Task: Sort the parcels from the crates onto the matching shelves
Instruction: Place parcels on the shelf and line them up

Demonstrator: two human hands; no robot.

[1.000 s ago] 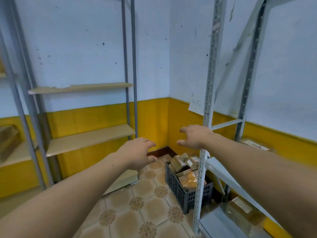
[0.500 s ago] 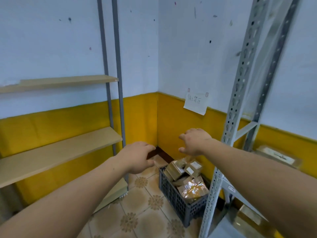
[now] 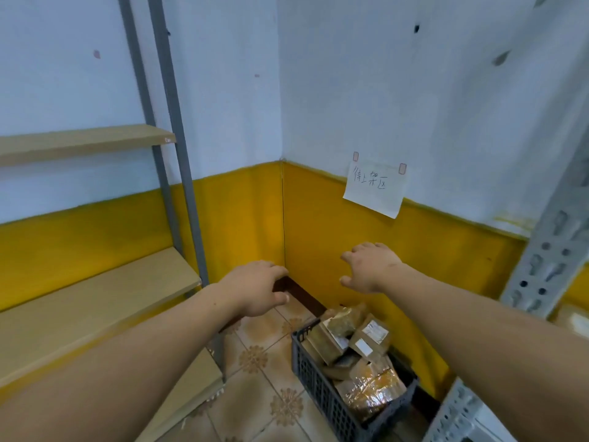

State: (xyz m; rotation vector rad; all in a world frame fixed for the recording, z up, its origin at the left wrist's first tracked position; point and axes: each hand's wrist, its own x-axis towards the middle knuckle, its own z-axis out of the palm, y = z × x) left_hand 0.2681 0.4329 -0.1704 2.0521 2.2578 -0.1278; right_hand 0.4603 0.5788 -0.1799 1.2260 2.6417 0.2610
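- The parcels (image 3: 353,342) are piled in the dark slatted crate (image 3: 318,387) on the tiled floor, in the corner below the handwritten note (image 3: 374,186). The heap rises above the crate's rim.
- Most look like small taped cardboard boxes, probably light and stiff, with glossy tape that may slip. Take one by two opposite flat faces, not by a corner.
- The crinkled shiny-wrapped parcel (image 3: 373,390) nearest you looks softer and slicker. It likely wants a palm underneath rather than a pinch on the film.
- The top boxes lean on one another, so lifting one may tip its neighbours.
- Your left hand (image 3: 255,288) is stretched forward, palm down, over the floor beside the crate. Its fingers (image 3: 277,270) are loosely curled and hold nothing.
- Your right hand (image 3: 371,269) reaches out above the crate, well apart from the parcels. Its fingers (image 3: 350,257) are spread, drooping and hold nothing.
- The wooden shelves (image 3: 95,301) stand to your left. No shelf labels show, so which shelf matches cannot be told.
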